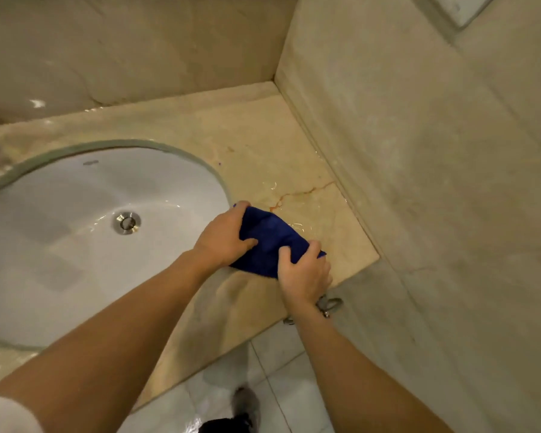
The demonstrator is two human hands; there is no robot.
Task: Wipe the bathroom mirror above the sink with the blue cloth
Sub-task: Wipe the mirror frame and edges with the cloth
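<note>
Both hands are on the blue cloth [269,242], which is bunched up on the marble counter [256,145] just right of the sink [75,245]. The left hand [224,237] grips the cloth's left end, fingers curled over the far edge and thumb pressed on top of the fabric. The right hand [303,270] grips the near right end, fingers wrapped round the fold and thumb lying on the upper face. The cloth is pulled between the two grips, its bulk touching the counter near the front edge. The sink is a white oval basin set under the counter, holding a metal drain [126,222] at its bottom and a thin wet sheen on the porcelain. The counter is beige stone with a reddish vein [297,195] just beyond the cloth, and small pools of water glint beside the side wall [419,151]. The back wall and side wall are the same pale stone and meet in a corner. A metal fitting [328,304] shows below the counter's front edge, just beside the right wrist. Pale floor tiles [278,370] lie below, with a shoe [245,404] on them
</note>
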